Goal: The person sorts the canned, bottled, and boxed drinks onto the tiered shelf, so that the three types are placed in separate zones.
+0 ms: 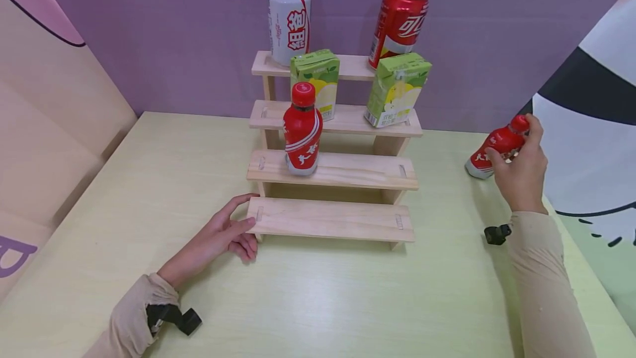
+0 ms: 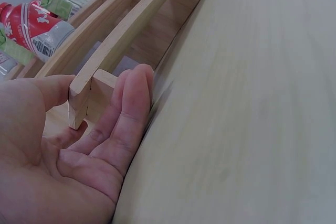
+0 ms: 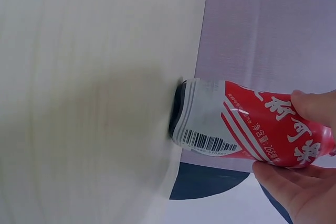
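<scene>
My left hand holds the left end of the lowest step of a wooden stepped rack, thumb on top. In the left wrist view, the thumb and fingers of the left hand lie around the corner of that step. Far to the right, my right hand grips a red soft drink bottle with a red cap, which leans to the right. The bottle's pale base is at the tabletop near its edge; whether it touches is hard to tell.
Another red bottle stands on the second step from the bottom. Two green juice cartons stand one step higher. A white can and a red can occupy the top step. A purple backdrop rises behind the table.
</scene>
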Demonstrator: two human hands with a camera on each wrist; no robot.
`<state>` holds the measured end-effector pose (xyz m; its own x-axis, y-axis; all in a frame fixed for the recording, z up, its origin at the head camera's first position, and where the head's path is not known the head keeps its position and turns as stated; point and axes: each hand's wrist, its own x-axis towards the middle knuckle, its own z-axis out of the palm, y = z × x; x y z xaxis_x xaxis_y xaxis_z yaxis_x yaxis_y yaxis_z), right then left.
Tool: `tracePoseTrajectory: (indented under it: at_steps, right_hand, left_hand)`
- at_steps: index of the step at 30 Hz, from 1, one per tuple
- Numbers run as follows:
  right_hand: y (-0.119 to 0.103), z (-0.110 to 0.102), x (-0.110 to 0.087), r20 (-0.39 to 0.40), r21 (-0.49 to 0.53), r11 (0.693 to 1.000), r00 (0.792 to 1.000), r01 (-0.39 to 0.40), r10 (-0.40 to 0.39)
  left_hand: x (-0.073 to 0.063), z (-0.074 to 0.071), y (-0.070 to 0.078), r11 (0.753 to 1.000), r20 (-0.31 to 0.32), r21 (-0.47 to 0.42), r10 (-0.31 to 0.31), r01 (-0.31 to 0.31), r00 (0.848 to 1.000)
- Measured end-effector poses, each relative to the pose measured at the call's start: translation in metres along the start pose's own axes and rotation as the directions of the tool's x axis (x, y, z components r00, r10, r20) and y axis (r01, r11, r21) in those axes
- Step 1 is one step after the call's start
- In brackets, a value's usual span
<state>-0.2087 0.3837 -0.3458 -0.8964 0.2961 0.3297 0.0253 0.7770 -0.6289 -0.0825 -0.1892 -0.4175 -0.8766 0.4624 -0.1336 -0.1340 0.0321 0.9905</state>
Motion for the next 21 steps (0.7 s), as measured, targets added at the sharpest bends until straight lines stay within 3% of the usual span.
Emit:
tracePoseTrajectory:
  at_steps: [10, 21]
  right_hand:
    - [-0.008, -0.009, -0.005, 0.033, 0.039, 0.999, 0.999, -0.014, 0.013]
    - [-0.037, -0.017, -0.009, 0.004, 0.042, 0.997, 0.998, 0.067, -0.068]
  left_hand:
    - [-0.001, 0.000, 0.000, 1.000, -0.003, 0.012, -0.002, 0.002, 1.000]
    - [-0.001, 0.001, 0.000, 1.000, -0.012, 0.023, -0.005, 0.006, 1.000]
